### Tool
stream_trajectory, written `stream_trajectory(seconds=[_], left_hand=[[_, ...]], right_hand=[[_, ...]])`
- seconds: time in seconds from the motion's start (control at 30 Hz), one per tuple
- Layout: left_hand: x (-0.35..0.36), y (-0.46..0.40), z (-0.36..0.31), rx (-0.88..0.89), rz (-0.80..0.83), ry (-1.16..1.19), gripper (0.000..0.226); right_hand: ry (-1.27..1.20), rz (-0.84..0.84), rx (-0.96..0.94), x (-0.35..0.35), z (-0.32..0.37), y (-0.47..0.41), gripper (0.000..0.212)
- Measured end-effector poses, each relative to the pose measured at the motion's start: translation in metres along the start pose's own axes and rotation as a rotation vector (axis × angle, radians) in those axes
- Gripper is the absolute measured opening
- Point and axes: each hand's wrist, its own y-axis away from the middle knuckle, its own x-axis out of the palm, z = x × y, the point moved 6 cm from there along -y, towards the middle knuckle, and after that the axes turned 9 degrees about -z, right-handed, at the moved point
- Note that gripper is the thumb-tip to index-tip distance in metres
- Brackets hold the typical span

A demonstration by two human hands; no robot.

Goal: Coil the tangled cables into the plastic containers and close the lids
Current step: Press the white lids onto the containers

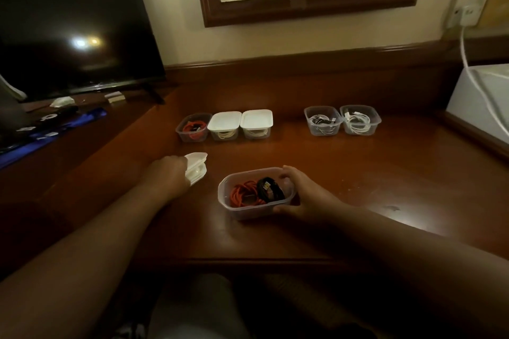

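Left hand (pixel 170 173) reaching forward with fingers curled, right hand (pixel 305 195) cupped, both forearms extended

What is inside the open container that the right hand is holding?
The near container holds a coiled orange cable and a coiled black cable, the black beside the right hand. The bottom under the coils is hidden.

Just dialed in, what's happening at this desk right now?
A person is packing cables into plastic tubs. The right hand grips the near container, open, holding a coiled red cable and black cable. The left hand holds white lids beside it. Farther back, two lidded containers are closed; three others, one by them and two to the right, hold cables without lids.
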Motion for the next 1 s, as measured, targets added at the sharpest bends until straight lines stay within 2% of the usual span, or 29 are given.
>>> stream_trajectory(seconds=[0.07, 0.17, 0.3, 0.43, 0.53, 0.63, 0.7, 0.8, 0.9, 1.0], left_hand=[[-0.015, 0.007, -0.016, 0.015, -0.110, 0.196, 0.022], [-0.032, 0.029, -0.054, 0.197, -0.220, 0.366, 0.013], [-0.034, 0.054, -0.098, 0.444, -0.281, 0.395, 0.012], [-0.029, 0.061, -0.117, 0.556, -0.318, 0.451, 0.015], [-0.026, 0.060, -0.117, 0.521, -0.341, 0.529, 0.018], [-0.026, 0.053, -0.105, 0.361, -0.368, 0.679, 0.007], [-0.025, 0.046, -0.094, 0.242, -0.400, 0.739, 0.008], [-0.021, 0.040, -0.080, 0.144, -0.416, 0.676, 0.005], [-0.017, 0.038, -0.071, 0.123, -0.400, 0.625, 0.006], [-0.006, 0.036, -0.070, 0.065, -0.255, 0.611, 0.017]], right_hand=[[-0.061, -0.018, 0.014, 0.001, -0.003, -0.002, 0.096], [-0.123, -0.036, 0.039, 0.003, -0.007, -0.004, 0.107], [-0.140, -0.046, 0.036, 0.007, -0.010, -0.005, 0.112], [-0.171, -0.079, 0.003, 0.008, -0.011, -0.004, 0.105], [-0.186, -0.091, -0.007, 0.008, -0.014, -0.005, 0.111], [-0.202, -0.082, 0.004, 0.009, -0.018, -0.007, 0.121], [-0.190, -0.072, -0.001, 0.009, -0.019, -0.007, 0.122], [-0.166, -0.079, -0.019, 0.009, -0.016, -0.006, 0.115], [-0.120, -0.084, -0.072, 0.009, -0.011, -0.003, 0.103], [0.045, -0.032, -0.152, 0.012, -0.005, -0.002, 0.088]])
